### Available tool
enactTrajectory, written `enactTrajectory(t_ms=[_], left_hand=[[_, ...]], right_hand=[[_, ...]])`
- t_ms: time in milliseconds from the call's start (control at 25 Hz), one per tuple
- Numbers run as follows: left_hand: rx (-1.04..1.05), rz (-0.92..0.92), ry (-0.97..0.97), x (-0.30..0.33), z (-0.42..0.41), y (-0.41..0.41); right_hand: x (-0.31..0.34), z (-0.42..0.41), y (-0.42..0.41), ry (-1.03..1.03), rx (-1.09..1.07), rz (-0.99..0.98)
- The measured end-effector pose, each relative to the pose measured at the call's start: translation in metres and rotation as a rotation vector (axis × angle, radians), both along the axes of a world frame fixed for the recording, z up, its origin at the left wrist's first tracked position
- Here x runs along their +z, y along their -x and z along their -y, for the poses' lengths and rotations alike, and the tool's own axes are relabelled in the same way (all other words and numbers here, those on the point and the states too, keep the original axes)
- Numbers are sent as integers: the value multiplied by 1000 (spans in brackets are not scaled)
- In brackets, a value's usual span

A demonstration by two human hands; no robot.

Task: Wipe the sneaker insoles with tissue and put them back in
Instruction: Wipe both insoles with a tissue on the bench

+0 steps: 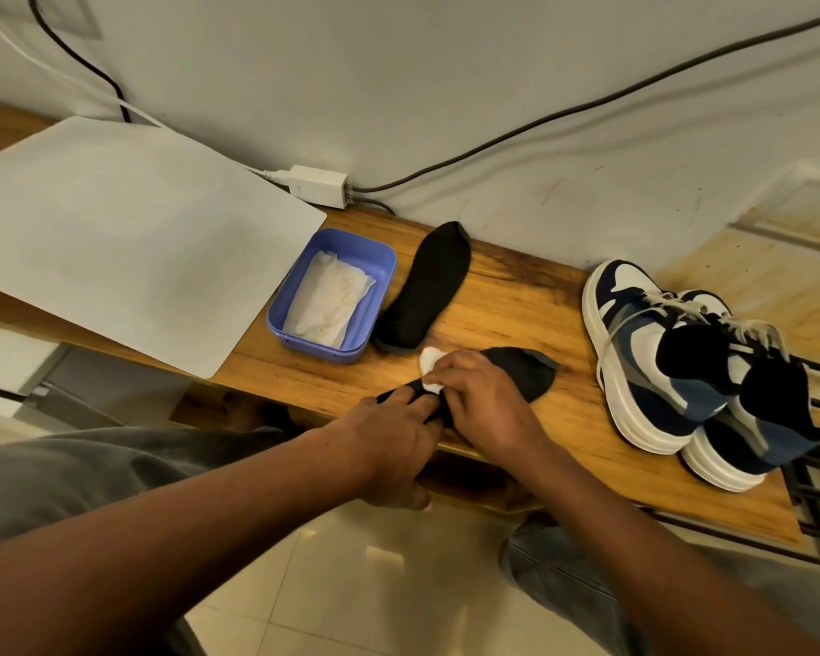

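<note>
Two bare forearms reaching in from the bottom edge, over grey-clad knees and pale floor tiles. Left hand (389, 447) at the near edge of the wooden bench (517, 295), fingers curled over the near end of a black insole (526, 371) and pinning it down; thumb side hidden, so cannot tell how far the grip wraps under. Right hand (484, 400) just beside it, on top of the same insole, fingers bent and pinching a small white wad of tissue (431, 364) against the dark surface (only a couple of white lobes peeking out past the fingertips). Insole lying flat and slantwise across the bench front, far end pointing right toward the shoes.

Second black insole (422, 291) lying flat further back, apart from the first, heel end near the wall, untouched by either hand. Just left of it, nearly touching, a blue plastic tub (384, 295) with crumpled white tissues (327, 300) inside. Left of the tub, a large white board (129, 239) resting on the bench and overhanging its front.

Pair of navy, grey and white sneakers (673, 366) standing side by side at the right end of the bench, well apart from both hands, openings dark. White power adapter (318, 184) against the wall behind, cables running off both ways.
</note>
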State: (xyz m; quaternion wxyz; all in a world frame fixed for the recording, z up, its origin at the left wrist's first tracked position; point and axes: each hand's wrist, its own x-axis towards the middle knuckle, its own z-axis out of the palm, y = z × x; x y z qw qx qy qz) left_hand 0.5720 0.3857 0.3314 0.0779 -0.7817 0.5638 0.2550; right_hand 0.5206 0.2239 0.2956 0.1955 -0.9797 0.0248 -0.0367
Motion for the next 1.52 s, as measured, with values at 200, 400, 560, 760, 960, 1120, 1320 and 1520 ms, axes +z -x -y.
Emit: enactTrajectory(t_ms=[200, 400, 560, 760, 960, 1120, 1320, 1520], left_hand=[[-4, 35, -3, -3, 2, -1], [-13, 31, 6, -1, 1, -4], [-11, 8, -5, -1, 1, -4], [-18, 37, -18, 3, 5, -3], [-7, 23, -30, 2, 5, -3], [-13, 18, -39, 6, 5, -5], [-17, 21, -39, 6, 6, -4], [-29, 10, -18, 5, 3, -6]], right_hand=[[-1, 44, 4, 107, -195, 25], [0, 32, 15, 58, -252, 18], [1, 6, 43, 52, 22, -1], [3, 60, 54, 91, -318, -46], [-2, -5, 57, -9, -128, 29], [-6, 19, 62, 69, -104, 51], [-4, 65, 47, 103, -419, 20], [0, -2, 41, 89, -9, 47]])
